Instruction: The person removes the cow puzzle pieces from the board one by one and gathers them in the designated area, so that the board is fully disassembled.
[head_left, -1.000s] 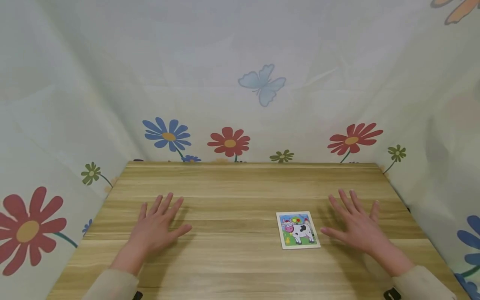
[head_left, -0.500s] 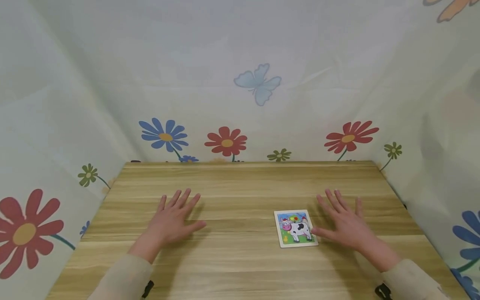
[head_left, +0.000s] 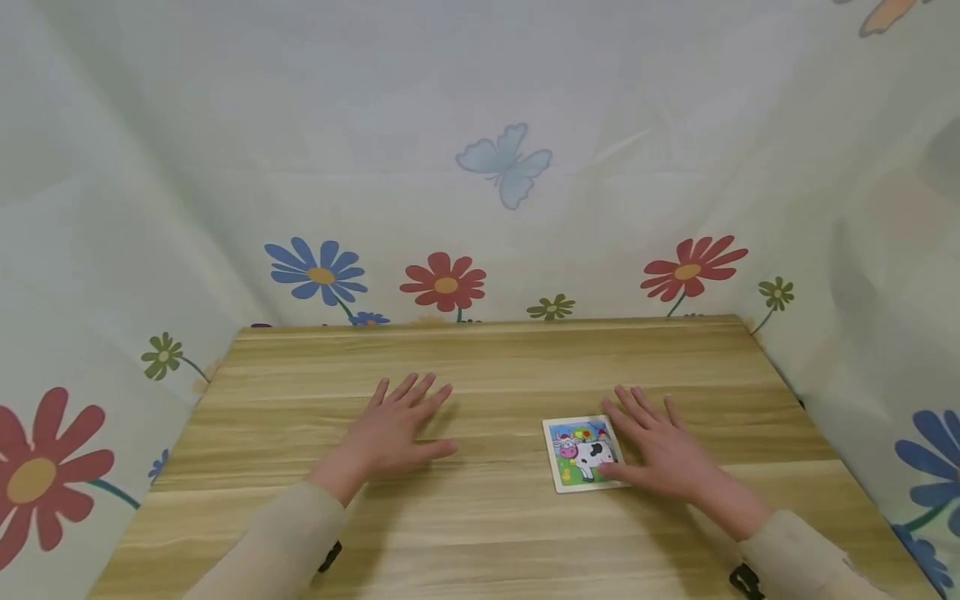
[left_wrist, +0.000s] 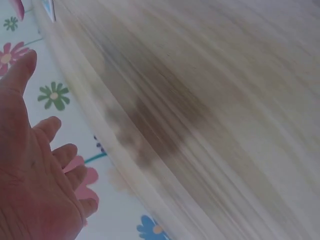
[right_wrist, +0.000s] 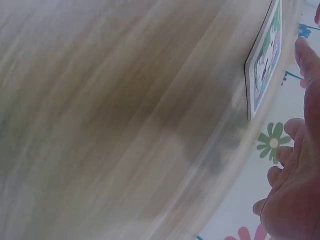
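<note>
A small square picture puzzle [head_left: 567, 454] with a white border and a cartoon cow lies flat on the wooden table [head_left: 480, 533], right of the middle. My right hand [head_left: 663, 454] hovers at its right side with spread fingers, and the thumb overlaps the cow's legs in the head view. In the right wrist view, the puzzle [right_wrist: 267, 62] lies on the table below the hand [right_wrist: 297, 180]. My left hand [head_left: 390, 437], fingers spread and holding nothing, hovers over the table left of the puzzle. Its shadow falls on the wood in the left wrist view, apart from the hand [left_wrist: 35, 175].
A pale cloth with printed flowers and a blue butterfly [head_left: 506, 167] hangs behind the table and along both sides. The table's far edge [head_left: 487, 322] meets this cloth. Dark clips or straps [head_left: 746, 581] show by the sleeves.
Both hands have moved inward, the left one to the right and the right one to the left, until its thumb overlaps the puzzle. The view has shifted slightly; the puzzle stays in place.
</note>
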